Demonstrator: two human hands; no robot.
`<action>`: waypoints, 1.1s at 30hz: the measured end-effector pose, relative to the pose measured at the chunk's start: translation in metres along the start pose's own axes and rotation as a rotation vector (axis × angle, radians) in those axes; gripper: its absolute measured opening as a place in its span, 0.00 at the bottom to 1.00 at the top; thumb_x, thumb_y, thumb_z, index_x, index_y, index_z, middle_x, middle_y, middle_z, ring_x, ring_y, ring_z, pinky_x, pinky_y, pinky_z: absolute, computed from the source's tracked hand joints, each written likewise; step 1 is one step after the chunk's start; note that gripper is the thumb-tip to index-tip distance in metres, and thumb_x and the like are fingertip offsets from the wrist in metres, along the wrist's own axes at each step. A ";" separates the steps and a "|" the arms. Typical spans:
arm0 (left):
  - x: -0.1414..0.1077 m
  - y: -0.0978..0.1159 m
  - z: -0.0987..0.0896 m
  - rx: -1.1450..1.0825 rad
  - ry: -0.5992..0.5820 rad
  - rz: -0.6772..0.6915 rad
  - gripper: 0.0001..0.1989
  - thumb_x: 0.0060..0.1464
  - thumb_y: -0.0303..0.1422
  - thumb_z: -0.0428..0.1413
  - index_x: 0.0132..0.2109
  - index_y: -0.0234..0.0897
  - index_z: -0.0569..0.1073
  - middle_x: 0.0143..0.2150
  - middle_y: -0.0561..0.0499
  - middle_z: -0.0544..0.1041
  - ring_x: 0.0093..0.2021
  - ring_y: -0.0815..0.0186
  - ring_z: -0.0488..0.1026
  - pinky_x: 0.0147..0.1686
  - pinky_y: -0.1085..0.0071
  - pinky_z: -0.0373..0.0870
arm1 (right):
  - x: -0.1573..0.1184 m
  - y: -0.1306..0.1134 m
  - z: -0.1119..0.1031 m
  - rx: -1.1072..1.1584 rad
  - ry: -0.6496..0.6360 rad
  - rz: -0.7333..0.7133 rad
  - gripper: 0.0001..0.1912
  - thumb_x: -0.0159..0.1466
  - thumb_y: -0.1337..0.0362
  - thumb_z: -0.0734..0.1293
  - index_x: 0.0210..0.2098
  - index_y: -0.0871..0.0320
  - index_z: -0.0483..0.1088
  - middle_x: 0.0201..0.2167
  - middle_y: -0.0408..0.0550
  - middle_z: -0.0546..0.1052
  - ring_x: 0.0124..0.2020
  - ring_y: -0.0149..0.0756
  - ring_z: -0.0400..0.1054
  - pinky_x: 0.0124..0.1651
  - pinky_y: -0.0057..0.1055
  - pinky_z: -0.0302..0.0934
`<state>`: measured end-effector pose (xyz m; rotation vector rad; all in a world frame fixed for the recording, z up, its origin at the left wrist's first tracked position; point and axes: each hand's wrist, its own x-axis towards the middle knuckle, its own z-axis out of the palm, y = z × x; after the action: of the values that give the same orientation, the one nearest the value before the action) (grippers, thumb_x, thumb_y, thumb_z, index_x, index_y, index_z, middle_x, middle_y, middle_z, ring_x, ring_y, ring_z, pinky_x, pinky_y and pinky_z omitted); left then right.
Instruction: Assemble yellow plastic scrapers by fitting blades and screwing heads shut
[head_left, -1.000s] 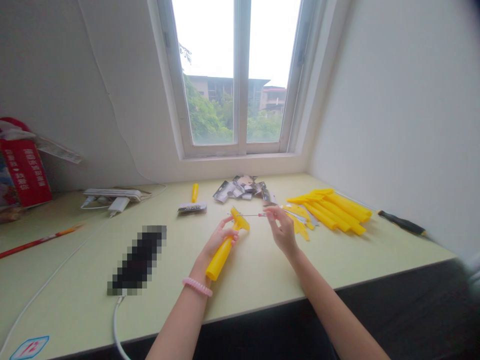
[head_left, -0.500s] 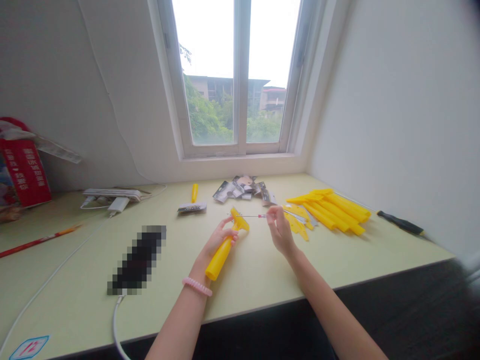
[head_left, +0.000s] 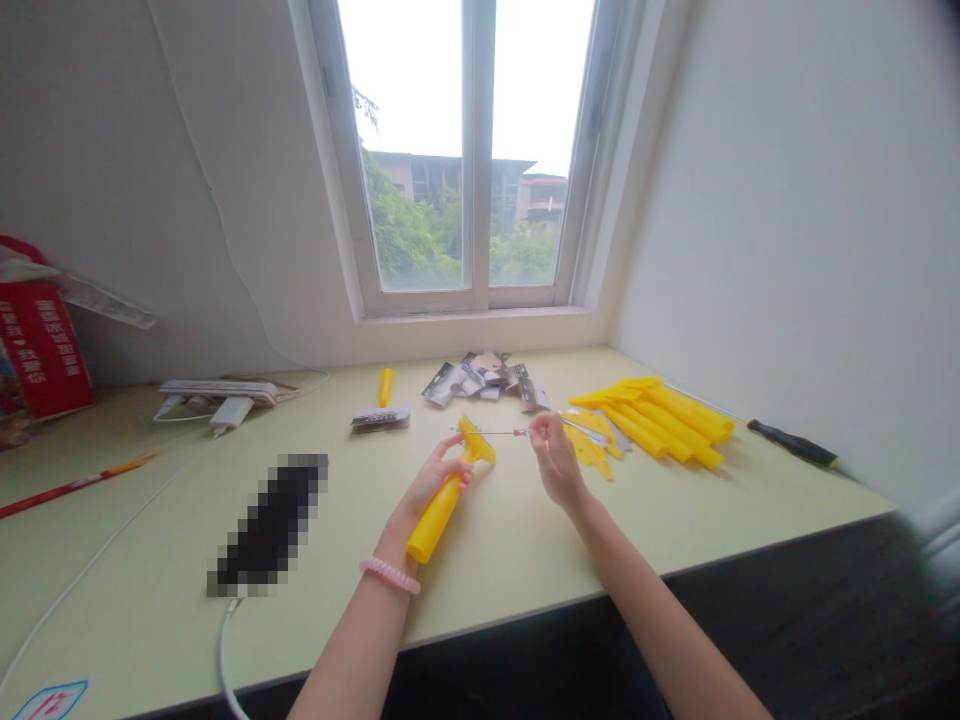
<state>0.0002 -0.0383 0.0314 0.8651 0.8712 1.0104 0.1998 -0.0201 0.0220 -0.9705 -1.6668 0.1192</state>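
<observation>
Wrapped around the neck of a yellow scraper (head_left: 436,520), my left hand (head_left: 435,472) keeps its head tilted up and its thick handle toward me. My right hand (head_left: 553,455) is closed on the handle of a thin screwdriver (head_left: 519,433). The screwdriver's shaft runs left to the scraper's head; whether its tip sits in a screw is too small to tell. Small metal bits lie just beyond the head. Flat yellow pieces (head_left: 589,448) lie on the table right behind my right hand.
Several yellow handles (head_left: 667,420) are piled at the right, beside a long black-handled tool (head_left: 793,443). Packaged blades (head_left: 480,378) lie near the window; another packet (head_left: 380,418) and a yellow piece (head_left: 385,387) sit left of them. A blurred dark device (head_left: 270,525), cable and power strip (head_left: 219,392) occupy the left.
The whole view has shifted slightly to the left. Both hands keep their hold, with the screwdriver still against the scraper's head.
</observation>
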 end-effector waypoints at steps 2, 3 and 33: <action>0.000 0.001 0.001 0.012 0.004 -0.002 0.36 0.40 0.20 0.53 0.59 0.36 0.54 0.24 0.55 0.68 0.19 0.76 0.62 0.21 0.81 0.57 | 0.000 -0.001 0.001 0.023 0.001 0.021 0.03 0.63 0.63 0.55 0.34 0.55 0.57 0.27 0.43 0.66 0.28 0.32 0.63 0.31 0.28 0.58; -0.001 0.001 0.001 0.015 0.005 -0.002 0.36 0.40 0.19 0.53 0.59 0.35 0.54 0.24 0.55 0.67 0.19 0.76 0.62 0.21 0.81 0.57 | 0.000 -0.002 0.001 0.033 0.004 0.033 0.04 0.63 0.62 0.56 0.34 0.55 0.57 0.26 0.42 0.67 0.27 0.32 0.63 0.30 0.27 0.58; 0.001 -0.001 0.001 0.022 -0.024 0.012 0.34 0.41 0.19 0.54 0.58 0.34 0.54 0.24 0.55 0.67 0.20 0.75 0.63 0.19 0.80 0.58 | -0.001 -0.001 0.000 -0.045 0.077 -0.024 0.03 0.62 0.64 0.55 0.35 0.55 0.56 0.30 0.44 0.66 0.29 0.32 0.62 0.33 0.31 0.59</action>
<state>0.0015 -0.0379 0.0302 0.9002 0.8591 1.0005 0.1997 -0.0211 0.0221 -0.9767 -1.6161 0.0279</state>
